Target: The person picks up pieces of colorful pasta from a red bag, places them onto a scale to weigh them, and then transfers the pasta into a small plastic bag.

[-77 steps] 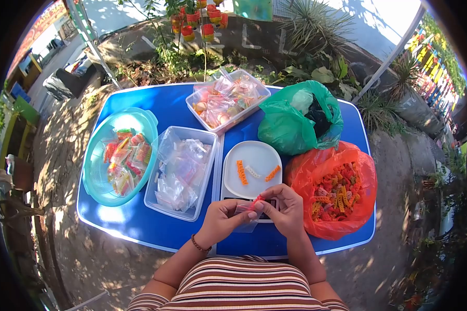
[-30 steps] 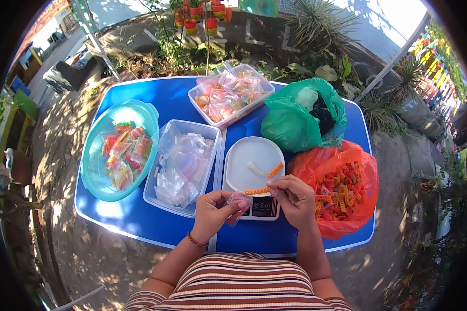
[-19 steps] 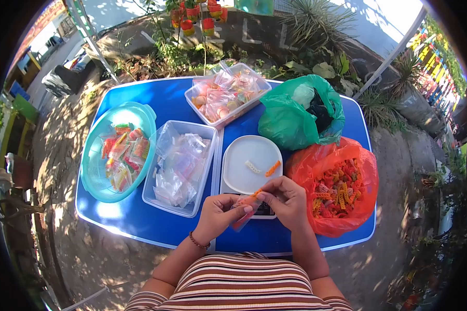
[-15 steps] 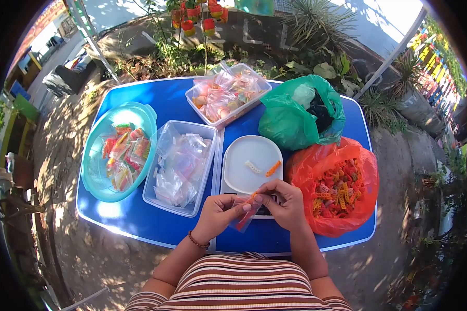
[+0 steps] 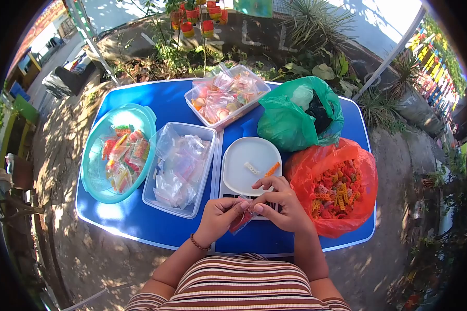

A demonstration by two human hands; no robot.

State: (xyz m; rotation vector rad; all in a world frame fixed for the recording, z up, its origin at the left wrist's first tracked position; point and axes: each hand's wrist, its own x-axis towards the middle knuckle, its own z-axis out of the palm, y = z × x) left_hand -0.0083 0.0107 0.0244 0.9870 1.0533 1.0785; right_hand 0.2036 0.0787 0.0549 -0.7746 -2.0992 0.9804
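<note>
Near the table's front edge, my left hand pinches a small clear plastic bag with red pieces inside. My right hand is at the bag's top, thumb and fingertips close to its opening; whether it grips the bag is hard to make out. Just beyond my hands is a white scale, its front part covered by them. On its plate lie a white piece and an orange piece. To the right, an open red bag holds many red, orange and yellow pieces.
A teal basket with filled packets stands at the left of the blue table. Beside it is a clear tub of plastic bags. Another tub with filled packets and a green bag stand at the back.
The fingers of my right hand have lifted and spread a little over the scale's front. The orange bit at the small bag's top no longer shows. The small bag has shifted slightly.
</note>
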